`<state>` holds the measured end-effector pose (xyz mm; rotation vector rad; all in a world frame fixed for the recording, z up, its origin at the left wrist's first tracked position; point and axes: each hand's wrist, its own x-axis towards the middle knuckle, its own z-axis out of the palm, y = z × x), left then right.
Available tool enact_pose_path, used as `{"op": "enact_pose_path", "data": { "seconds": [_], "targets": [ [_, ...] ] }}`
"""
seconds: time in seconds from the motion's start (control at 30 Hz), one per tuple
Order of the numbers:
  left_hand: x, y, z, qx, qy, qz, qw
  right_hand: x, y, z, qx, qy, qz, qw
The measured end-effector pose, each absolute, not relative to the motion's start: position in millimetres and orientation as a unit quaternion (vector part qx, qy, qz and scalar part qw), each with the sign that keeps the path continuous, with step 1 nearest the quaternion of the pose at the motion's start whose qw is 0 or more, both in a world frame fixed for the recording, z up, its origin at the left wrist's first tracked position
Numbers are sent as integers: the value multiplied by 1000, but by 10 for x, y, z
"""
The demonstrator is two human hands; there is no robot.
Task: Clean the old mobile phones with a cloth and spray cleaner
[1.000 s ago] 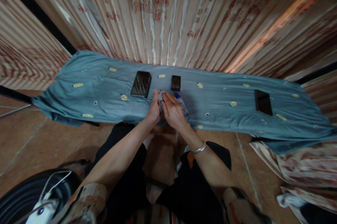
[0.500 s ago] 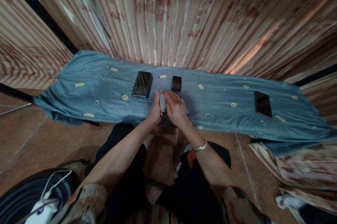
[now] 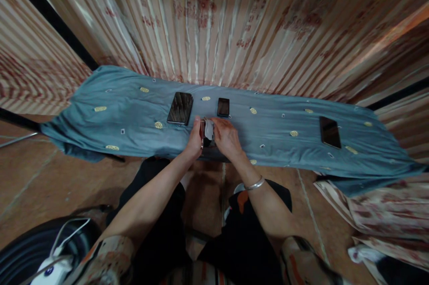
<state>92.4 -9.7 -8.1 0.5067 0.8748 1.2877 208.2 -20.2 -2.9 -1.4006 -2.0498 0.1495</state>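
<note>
My left hand (image 3: 195,138) is closed round a slim, flat, hard-looking device with a shiny metallic edge (image 3: 202,133), which stands on its edge at the centre of my clock face, just above the near side of the bench draped in teal cloth with yellow printed ovals (image 3: 127,128). My right hand (image 3: 227,136) is drawn in narrow, its fingertips bunched on a crumpled, pale grey piece of soft cloth (image 3: 208,128) right beside the device's 3 o'clock face; how firmly they press I cannot tell.

I judge the device to be light but stiff, slick on its flat faces and easily cracked if dropped. The long rims are the place to take hold, thumb on one and fingers on the other (a palm across the face would likely slide). The cloth should be limp and nearly weightless, best pinched in a bunch.

Around my hands, a large black glossy rectangular phone (image 3: 180,109) lies near at 10 o'clock, a small black flat rectangular item (image 3: 223,107) near at 1, and a dark, thin rectangular phone (image 3: 330,132) well apart at 3.
</note>
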Motion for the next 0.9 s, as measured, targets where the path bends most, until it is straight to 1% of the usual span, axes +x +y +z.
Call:
{"op": "enact_pose_path", "data": {
  "seconds": [0.17, 0.37, 0.57, 0.73, 0.9],
  "targets": [
    [860, -108, 14, 204, 372, 575, 700, 2055, -200, -24, -552, -769, 51, 317],
    [790, -138, 195, 123, 376, 565, 724, 1926, -218, 20, -560, -773, 41, 295],
    [710, -118, 268, 84, 340, 595, 723, 1785, -235, 46, -552, -780, 42, 292],
    [597, -74, 255, 66, 357, 592, 720, 1709, -257, 68, -552, -781, 66, 283],
    [469, -37, 272, 49, 388, 587, 709, 1649, -337, 137, -561, -781, 110, 250]
  ]
}}
